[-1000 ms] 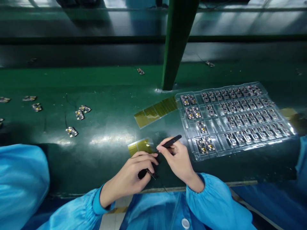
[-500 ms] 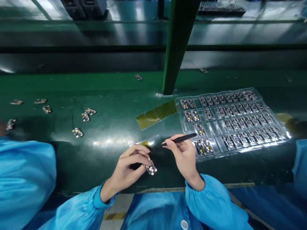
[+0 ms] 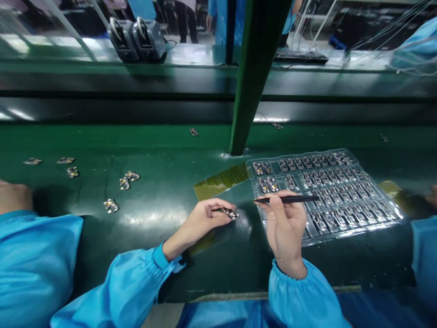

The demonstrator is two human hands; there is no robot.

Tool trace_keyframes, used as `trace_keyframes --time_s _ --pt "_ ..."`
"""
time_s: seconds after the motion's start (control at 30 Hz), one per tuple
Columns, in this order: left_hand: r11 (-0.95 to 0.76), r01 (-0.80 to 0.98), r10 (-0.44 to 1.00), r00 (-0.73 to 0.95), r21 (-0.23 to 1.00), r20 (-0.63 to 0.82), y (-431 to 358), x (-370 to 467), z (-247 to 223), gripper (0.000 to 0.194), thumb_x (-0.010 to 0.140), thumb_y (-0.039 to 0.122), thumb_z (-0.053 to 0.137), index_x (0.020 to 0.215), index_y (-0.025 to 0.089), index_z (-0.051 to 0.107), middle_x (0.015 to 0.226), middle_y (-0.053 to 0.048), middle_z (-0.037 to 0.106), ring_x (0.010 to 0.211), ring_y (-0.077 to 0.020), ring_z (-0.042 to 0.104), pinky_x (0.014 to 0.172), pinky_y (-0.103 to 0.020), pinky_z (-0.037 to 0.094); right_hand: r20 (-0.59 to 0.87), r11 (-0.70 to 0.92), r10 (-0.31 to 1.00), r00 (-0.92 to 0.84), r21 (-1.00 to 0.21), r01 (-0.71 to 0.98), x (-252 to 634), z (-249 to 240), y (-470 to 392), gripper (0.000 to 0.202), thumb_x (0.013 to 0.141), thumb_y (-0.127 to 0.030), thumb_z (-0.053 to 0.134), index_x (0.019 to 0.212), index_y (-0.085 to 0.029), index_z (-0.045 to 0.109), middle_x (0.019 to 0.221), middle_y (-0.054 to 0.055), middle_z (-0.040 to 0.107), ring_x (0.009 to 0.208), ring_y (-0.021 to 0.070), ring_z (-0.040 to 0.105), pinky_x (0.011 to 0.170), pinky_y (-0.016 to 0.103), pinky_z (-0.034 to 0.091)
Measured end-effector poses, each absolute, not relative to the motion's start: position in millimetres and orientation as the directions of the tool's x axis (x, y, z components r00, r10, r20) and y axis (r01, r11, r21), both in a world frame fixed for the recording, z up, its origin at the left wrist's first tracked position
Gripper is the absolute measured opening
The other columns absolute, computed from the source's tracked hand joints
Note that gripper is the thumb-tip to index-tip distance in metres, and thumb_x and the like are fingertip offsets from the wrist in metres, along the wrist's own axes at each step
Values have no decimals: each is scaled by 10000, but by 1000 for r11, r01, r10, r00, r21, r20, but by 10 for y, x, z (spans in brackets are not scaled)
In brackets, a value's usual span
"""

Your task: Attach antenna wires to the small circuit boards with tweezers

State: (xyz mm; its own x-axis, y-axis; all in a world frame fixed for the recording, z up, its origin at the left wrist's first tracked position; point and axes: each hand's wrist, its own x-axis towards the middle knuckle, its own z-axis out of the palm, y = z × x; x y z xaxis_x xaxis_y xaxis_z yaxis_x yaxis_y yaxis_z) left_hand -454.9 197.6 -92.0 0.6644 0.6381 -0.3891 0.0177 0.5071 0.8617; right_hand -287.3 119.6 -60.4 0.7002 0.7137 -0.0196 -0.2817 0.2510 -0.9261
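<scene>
My left hand (image 3: 205, 218) is closed on a small circuit board (image 3: 231, 213), pinched at the fingertips above the green bench. To its right, my right hand (image 3: 286, 228) grips slim black tweezers (image 3: 290, 199), held level with the pointed tip toward the left. That hand is over the left edge of a clear plastic tray (image 3: 252, 182), whose pockets hold rows of similar boards. It hides part of the tray's lower left corner. Behind my left hand lies a sheet of amber tape pieces (image 3: 218, 182). Another amber strip (image 3: 205, 241) is partly beneath my left wrist.
Several loose boards (image 3: 111, 206) lie on the bench (image 3: 157, 182) at the left. A green post (image 3: 252, 77) rises behind the tray. A neighbour's blue sleeve (image 3: 41, 259) is at the left, another sleeve (image 3: 425, 250) at the right edge.
My head view has tilted up. My left hand has shifted right with the board, now turned flatter. My right hand has moved right with the tweezers, over the tray's edge.
</scene>
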Motion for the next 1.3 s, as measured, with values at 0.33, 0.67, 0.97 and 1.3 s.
trace_keyframes --time_s 0.33,0.67,0.97,1.3 --pt "456 48 720 567 889 -400 1906 -4680 -875 243 786 216 801 993 142 697 957 -54 760 797 -125 730 757 -199 545 123 367 520 846 -926 -90 -2612 -550 1152 156 808 -248 759 851 -213 613 764 -32 669 717 134 691 724 320 608" --pt "393 36 783 511 919 -355 1867 -4672 -879 292 783 248 794 1027 137 680 1027 -80 760 854 -170 749 777 -239 587 403 457 511 759 -875 157 -2979 -468 992 135 809 -149 753 878 -205 652 738 -13 675 676 169 683 648 354 632" --pt "493 -16 727 557 870 -401 1847 -4675 -863 270 773 268 808 901 147 603 918 -73 788 857 -195 762 766 -257 591 -152 -24 772 617 -977 -210 -3182 -820 1029 188 816 -279 781 903 -211 629 797 1 734 763 192 761 701 282 617" --pt "458 35 733 551 888 -400 1812 -4678 -813 259 802 242 778 1039 144 743 958 -76 798 802 -189 764 696 -249 613 -233 -32 777 585 -942 -333 -3220 -770 1118 219 788 -310 794 856 -198 618 733 -31 695 730 162 745 709 314 660"
